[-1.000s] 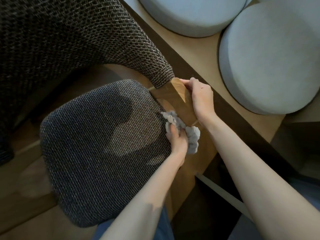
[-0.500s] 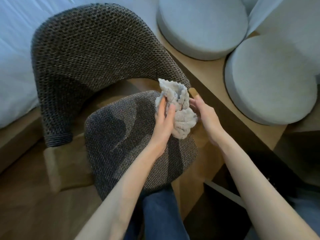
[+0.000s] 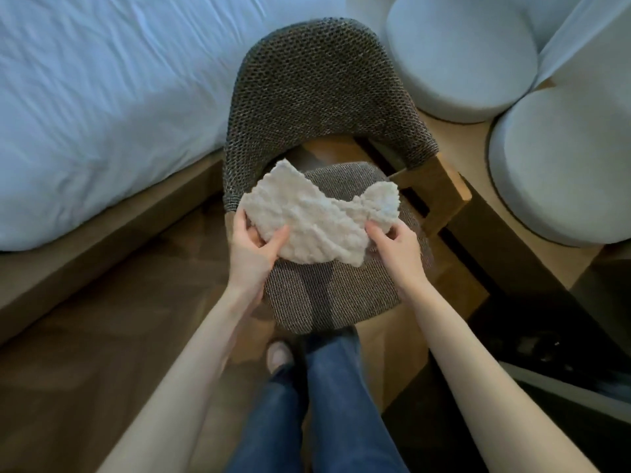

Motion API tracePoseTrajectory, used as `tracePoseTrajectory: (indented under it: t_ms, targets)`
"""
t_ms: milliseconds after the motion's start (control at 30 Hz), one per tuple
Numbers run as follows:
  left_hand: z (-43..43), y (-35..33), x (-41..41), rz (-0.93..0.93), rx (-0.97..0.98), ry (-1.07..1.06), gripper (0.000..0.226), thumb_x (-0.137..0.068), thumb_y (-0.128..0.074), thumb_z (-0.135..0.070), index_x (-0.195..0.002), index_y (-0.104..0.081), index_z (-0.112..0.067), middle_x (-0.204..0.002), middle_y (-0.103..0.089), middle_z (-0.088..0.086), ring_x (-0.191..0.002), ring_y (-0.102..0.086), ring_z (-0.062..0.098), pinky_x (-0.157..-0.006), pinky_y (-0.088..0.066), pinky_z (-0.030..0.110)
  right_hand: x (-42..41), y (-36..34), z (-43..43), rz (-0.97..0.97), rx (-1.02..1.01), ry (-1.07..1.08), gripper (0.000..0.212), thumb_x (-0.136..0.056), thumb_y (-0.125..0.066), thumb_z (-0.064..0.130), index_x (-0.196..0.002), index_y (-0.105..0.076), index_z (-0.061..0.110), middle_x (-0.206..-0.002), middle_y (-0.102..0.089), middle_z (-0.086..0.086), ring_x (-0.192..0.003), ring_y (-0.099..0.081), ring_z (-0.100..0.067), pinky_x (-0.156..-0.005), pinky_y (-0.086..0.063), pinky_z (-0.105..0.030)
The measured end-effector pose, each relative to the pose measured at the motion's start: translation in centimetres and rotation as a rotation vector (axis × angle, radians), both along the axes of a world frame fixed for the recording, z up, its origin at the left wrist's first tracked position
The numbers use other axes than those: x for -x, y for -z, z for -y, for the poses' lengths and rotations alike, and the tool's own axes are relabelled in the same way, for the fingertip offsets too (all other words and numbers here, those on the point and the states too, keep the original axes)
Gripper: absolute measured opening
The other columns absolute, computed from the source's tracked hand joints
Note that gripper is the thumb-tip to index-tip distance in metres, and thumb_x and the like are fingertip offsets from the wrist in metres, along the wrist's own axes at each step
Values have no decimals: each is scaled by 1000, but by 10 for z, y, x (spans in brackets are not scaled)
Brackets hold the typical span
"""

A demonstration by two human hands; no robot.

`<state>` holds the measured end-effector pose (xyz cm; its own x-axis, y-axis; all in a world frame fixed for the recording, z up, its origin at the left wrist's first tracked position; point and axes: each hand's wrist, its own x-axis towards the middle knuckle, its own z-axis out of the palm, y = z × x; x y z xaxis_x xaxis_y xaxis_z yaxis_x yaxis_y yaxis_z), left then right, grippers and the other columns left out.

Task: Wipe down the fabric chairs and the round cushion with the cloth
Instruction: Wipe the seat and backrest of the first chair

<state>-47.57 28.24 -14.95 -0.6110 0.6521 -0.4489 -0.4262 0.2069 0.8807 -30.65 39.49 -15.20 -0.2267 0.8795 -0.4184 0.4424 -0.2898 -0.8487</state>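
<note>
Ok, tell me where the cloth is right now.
In the head view, the white cloth is at centre frame, held spread between the left hand and the right hand, over the woven chair seat.

Soft dim light, slight blur, edges warped.

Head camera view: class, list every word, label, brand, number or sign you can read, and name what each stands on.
There are none. No word, label, brand, number or sign shows on the cloth, the woven chair, the round cushions, the bed sheet or the jeans. The dark patch at lower right is too blurred to tell.
</note>
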Motion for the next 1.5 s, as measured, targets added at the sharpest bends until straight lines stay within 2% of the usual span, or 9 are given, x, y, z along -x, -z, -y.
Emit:
tracePoseTrajectory:
  t_ms: [133, 267, 600, 767, 867, 1100, 1167, 1267, 1500]
  targets:
    - [17, -17, 10, -44, 16, 75, 29, -91, -61, -5, -116, -55, -18, -111, -67, 0, -109, -65, 19, -94, -53, 39, 8, -6, 15, 244, -227, -106, 45, -87, -67, 30, -126, -44, 22, -120, -52, 11, -117, -50, -18, -89, -44, -28]
    - [14, -31, 13, -38, -3, 274, 16, -95, -54, -14, -110, -61, -19, -103, -70, -1, -96, -68, 14, -79, -57, 27, 24, -21, 13, 31, 56, -609, 74, -83, -75, 29, -146, -35, 30, -148, -36, 15, -134, -31, 1, -103, -22, -14]
    - [-14, -67, 30, 13, -112, 216, 26, -96, -49, -27, -120, -59, -27, -113, -69, -1, -111, -63, 23, -91, -54, 42, 43, -53, -7, -159, 193, -610, 26, -91, -65, 18, -114, -60, 6, -112, -67, -8, -104, -65, -19, -88, -53, -33]
    - [-17, -60, 41, 56, -17, 376, 64, -86, -42, -53, -144, -14, -53, -131, -54, -15, -120, -54, 6, -100, -41, 42, 51, -73, -27, -288, 202, -416, 23, -92, -63, 21, -113, -55, 15, -115, -65, -10, -107, -65, -25, -86, -56, -40]
    - [-21, -49, 36, -67, 142, 544, 54, -80, -62, -45, -131, -51, -30, -112, -64, -24, -106, -61, -5, -108, -40, 37, 54, -77, -41, -357, 292, -308, 27, -94, -60, 24, -119, -51, 24, -122, -64, -6, -107, -65, -20, -89, -55, -38]
    - [-34, -42, 32, -175, 146, 414, 8, -92, -62, -24, -98, -66, -28, -97, -72, -6, -92, -67, 3, -75, -52, 17, 40, -46, -68, 146, -104, -711, 93, -76, -74, 53, -149, -20, 34, -151, -23, 8, -132, -35, -17, -98, -44, -40]
    - [-34, -40, 34, -173, 140, 445, 15, -95, -58, -22, -101, -63, -34, -101, -70, -10, -94, -65, -1, -78, -51, 16, 40, -41, -61, 165, -3, -957, 71, -71, -77, 55, -133, -48, 37, -152, -29, 1, -140, -27, -16, -108, -39, -41]
    - [-32, -31, 38, -175, 176, 421, 12, -97, -55, -25, -103, -63, -33, -111, -66, -1, -105, -62, 11, -89, -51, 27, 49, -34, -48, 79, 41, -880, 25, -81, -77, 35, -95, -66, 18, -103, -67, -1, -98, -63, -15, -86, -53, -42]
    - [-14, 8, 66, -485, 556, 73, 32, -98, -51, -24, -130, -56, -27, -140, -40, 6, -128, -37, 21, -110, -31, 34, 83, -3, -60, 159, -108, -450, 21, -86, -66, 27, -92, -60, 8, -84, -67, -2, -76, -63, -11, -69, -51, -32]
